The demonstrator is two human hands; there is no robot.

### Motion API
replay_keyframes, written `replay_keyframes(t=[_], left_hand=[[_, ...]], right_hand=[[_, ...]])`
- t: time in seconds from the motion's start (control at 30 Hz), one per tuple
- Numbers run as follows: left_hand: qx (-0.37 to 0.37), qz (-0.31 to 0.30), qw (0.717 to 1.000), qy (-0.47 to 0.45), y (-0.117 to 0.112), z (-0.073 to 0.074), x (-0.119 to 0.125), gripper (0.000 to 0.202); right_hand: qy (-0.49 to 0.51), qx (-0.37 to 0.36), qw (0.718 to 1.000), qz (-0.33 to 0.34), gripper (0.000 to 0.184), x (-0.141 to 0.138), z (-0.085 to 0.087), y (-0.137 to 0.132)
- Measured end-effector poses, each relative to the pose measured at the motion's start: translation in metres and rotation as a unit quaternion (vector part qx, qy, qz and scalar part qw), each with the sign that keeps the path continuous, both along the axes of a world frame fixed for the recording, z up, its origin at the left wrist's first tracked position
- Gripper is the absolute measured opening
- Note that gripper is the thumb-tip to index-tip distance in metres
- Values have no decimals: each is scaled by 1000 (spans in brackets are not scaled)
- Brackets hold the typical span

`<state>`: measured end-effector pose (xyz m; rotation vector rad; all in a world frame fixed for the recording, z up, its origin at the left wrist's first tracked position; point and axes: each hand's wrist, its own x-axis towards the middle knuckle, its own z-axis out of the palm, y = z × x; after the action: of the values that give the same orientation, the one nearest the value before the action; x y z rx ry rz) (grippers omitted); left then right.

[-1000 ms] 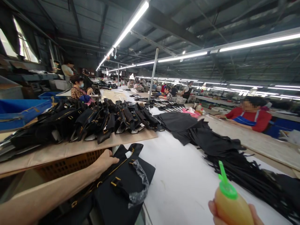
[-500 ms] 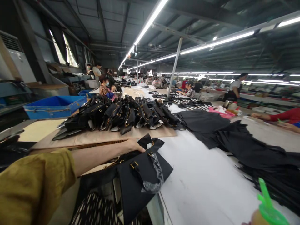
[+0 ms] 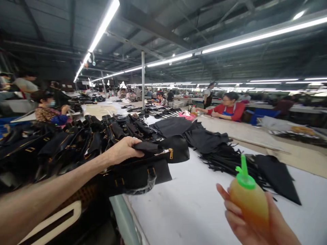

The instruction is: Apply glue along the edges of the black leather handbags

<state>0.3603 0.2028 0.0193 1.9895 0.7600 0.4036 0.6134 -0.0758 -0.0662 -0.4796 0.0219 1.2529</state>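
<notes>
My left hand (image 3: 122,151) grips the top edge of a black bag (image 3: 143,170) with gold buckles and a gold zipper pull, lifted off the white table (image 3: 194,207). Clear plastic wrap hangs from the bag's lower edge. My right hand (image 3: 245,221), at the lower right, is wrapped round a squeeze bottle (image 3: 249,200) of amber liquid with a green nozzle cap, held upright above the table.
A row of similar black bags (image 3: 76,139) lies on a board to the left. Black fabric pieces and strips (image 3: 217,149) are heaped across the table ahead. A person in red (image 3: 230,109) sits across the table; other workers sit further back and to the left.
My left hand has lifted the black bag off the table edge and folded its top over. The squeeze bottle has risen higher into view. The view has swung to the right.
</notes>
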Motion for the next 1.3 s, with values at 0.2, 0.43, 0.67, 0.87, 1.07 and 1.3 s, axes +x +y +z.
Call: replay_keyframes(t=[0.2, 0.43, 0.67, 0.87, 1.07, 1.3], left_hand=[[-39, -68, 997, 3, -19, -42, 19, 16], [203, -84, 974, 60, -57, -66, 29, 10], [280, -35, 945, 166, -73, -74, 32, 10], [212, -52, 971, 100, -85, -63, 26, 20], [12, -99, 993, 69, -84, -49, 23, 51], [110, 75, 979, 156, -88, -73, 46, 41]], right_hand=[[4, 32, 998, -53, 41, -1, 7, 23], [57, 39, 998, -7, 37, -23, -8, 38], [58, 74, 995, 45, 47, -43, 2, 46], [33, 76, 994, 77, 56, -61, -3, 55], [25, 77, 995, 58, 54, -61, -10, 56], [13, 65, 996, 63, 54, -70, -7, 63]])
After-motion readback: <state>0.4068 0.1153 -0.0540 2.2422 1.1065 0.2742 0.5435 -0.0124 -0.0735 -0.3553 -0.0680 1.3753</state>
